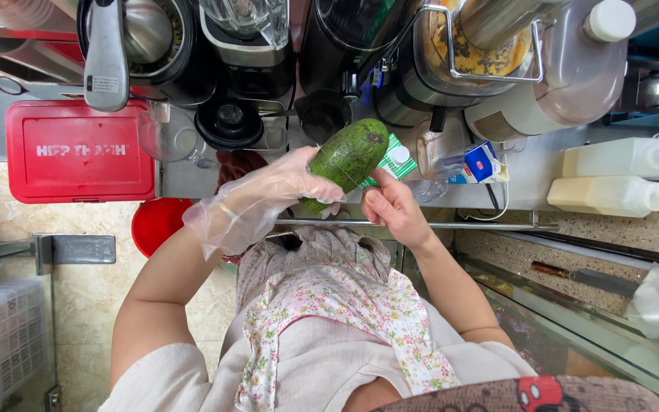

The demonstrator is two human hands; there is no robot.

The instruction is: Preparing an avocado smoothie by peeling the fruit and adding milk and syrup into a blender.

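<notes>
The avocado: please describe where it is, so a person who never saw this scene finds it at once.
Look at the steel counter crowded with blenders. In front of its edge, the left hand, in a clear plastic glove, holds the avocado; the bare right hand touches it. It is the only large, green, oval fruit there.

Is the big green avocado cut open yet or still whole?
Mostly whole. The avocado shows unbroken green skin, held in the gloved left hand. The right hand holds a thin blade against it; how deep it cuts, cannot tell.

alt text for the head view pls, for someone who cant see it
Seen from above, a person's left hand, in a clear plastic glove, holds a green avocado; the bare right hand touches its lower end. Blenders and two white squeeze bottles line the counter.
</notes>
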